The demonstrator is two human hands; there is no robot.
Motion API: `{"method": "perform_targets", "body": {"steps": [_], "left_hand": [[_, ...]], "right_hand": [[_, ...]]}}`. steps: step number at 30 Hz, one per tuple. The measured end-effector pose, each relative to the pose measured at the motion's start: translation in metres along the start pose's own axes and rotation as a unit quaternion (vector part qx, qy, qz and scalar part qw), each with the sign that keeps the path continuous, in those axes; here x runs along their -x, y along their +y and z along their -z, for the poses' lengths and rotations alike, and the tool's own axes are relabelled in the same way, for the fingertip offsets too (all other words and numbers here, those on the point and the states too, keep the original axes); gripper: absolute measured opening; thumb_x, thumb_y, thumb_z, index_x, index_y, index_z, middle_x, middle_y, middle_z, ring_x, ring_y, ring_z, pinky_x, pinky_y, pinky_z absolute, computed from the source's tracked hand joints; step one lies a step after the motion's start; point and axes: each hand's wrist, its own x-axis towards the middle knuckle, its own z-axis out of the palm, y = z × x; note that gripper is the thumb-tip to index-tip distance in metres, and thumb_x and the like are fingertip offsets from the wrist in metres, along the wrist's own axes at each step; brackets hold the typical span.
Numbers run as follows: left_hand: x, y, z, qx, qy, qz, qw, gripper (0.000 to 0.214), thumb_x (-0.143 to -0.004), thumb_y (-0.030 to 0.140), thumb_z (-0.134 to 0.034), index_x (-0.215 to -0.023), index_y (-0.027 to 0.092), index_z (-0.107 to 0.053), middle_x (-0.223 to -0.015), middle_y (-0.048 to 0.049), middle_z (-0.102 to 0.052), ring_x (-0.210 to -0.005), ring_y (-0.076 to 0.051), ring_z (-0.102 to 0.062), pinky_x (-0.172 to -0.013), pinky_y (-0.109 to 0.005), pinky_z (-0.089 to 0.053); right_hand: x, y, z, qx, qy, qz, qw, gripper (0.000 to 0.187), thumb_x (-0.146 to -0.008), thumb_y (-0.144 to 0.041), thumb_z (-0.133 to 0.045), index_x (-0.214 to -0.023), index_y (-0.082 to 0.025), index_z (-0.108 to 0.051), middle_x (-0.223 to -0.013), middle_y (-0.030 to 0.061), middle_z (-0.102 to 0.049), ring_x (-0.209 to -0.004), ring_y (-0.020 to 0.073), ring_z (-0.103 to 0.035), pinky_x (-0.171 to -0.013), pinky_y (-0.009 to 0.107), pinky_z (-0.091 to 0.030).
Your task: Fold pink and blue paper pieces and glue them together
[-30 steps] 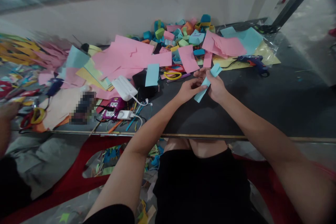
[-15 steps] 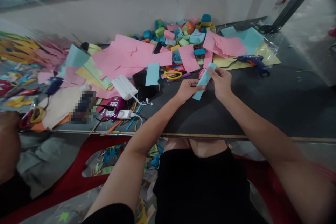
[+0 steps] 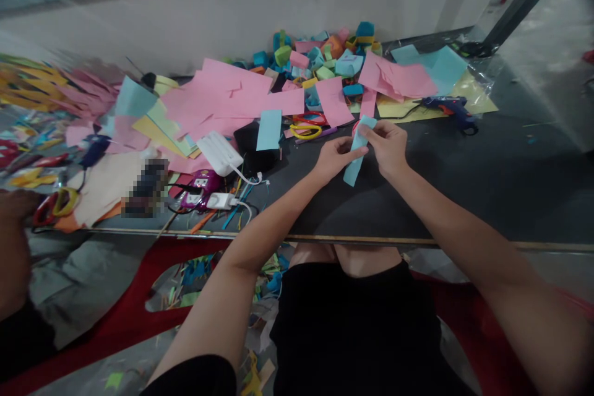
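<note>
A narrow light-blue paper strip (image 3: 355,168) is held slantwise above the dark tabletop between both hands. My left hand (image 3: 335,158) pinches the strip around its middle, thumb on top. Close to its upper end, my right hand (image 3: 388,143) grips the same strip between thumb and fingers. A second light-blue paper piece (image 3: 269,130) lies to the left of my hands, partly over a black object. Just beyond my hands are scissors with yellow and red handles (image 3: 306,130) and a purple pen-like stick (image 3: 316,135).
Pink paper sheets (image 3: 223,91) spread along the back, before a heap of small folded paper pieces (image 3: 325,59). A glue gun (image 3: 445,105) lies at right. A white power bank (image 3: 219,153) and purple socket block (image 3: 200,189) sit left. Another person's hand (image 3: 16,204) is at far left.
The strip has turned slightly more upright and its lower end has shifted down a little. My right hand has moved slightly left, closer to my left hand.
</note>
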Motion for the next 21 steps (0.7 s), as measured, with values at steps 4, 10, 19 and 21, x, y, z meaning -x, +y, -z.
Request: {"method": "perform_targets", "body": {"steps": [4,10,19,21], "left_hand": [[0.004,0.003,-0.004,-0.051,-0.020,0.031,0.998,0.039,-0.073,0.040,-0.092,-0.094,0.015,-0.072,-0.086,-0.0042,-0.078,-0.076,-0.015,-0.074,-0.072,-0.027,-0.056],[0.006,0.015,-0.007,0.067,-0.126,0.160,0.977,0.028,-0.078,0.020,-0.065,-0.105,0.016,-0.059,-0.073,-0.0017,-0.073,-0.060,-0.015,-0.070,-0.064,-0.029,-0.056],[0.011,0.038,0.003,0.258,-0.229,0.194,0.918,0.020,-0.072,0.040,-0.051,-0.080,0.022,-0.047,-0.045,0.0039,-0.040,-0.044,-0.017,-0.053,-0.052,-0.031,-0.046],[0.012,0.038,0.003,0.266,-0.214,0.199,0.919,0.021,-0.077,0.044,-0.048,-0.078,0.023,-0.045,-0.044,0.0046,-0.035,-0.042,-0.017,-0.049,-0.051,-0.031,-0.045]], "right_hand": [[0.003,0.003,0.002,0.052,-0.006,0.003,0.999,0.039,-0.069,-0.054,-0.090,-0.070,-0.022,-0.069,-0.067,-0.0033,-0.066,-0.060,0.0112,-0.059,-0.059,0.028,-0.051],[-0.001,0.002,0.003,0.004,-0.039,-0.013,0.999,0.059,-0.072,-0.080,-0.078,-0.093,-0.025,-0.072,-0.084,0.0006,-0.073,-0.059,0.0115,-0.059,-0.051,0.026,-0.047],[0.006,-0.015,0.002,-0.133,-0.237,-0.176,0.946,0.077,-0.078,-0.092,-0.061,-0.114,-0.027,-0.078,-0.106,0.0055,-0.082,-0.083,0.0192,-0.075,-0.061,0.028,-0.059],[0.007,-0.015,0.003,-0.143,-0.263,-0.167,0.939,0.066,-0.075,-0.082,-0.075,-0.112,-0.028,-0.079,-0.103,0.0031,-0.082,-0.081,0.0168,-0.074,-0.066,0.028,-0.061]]}}
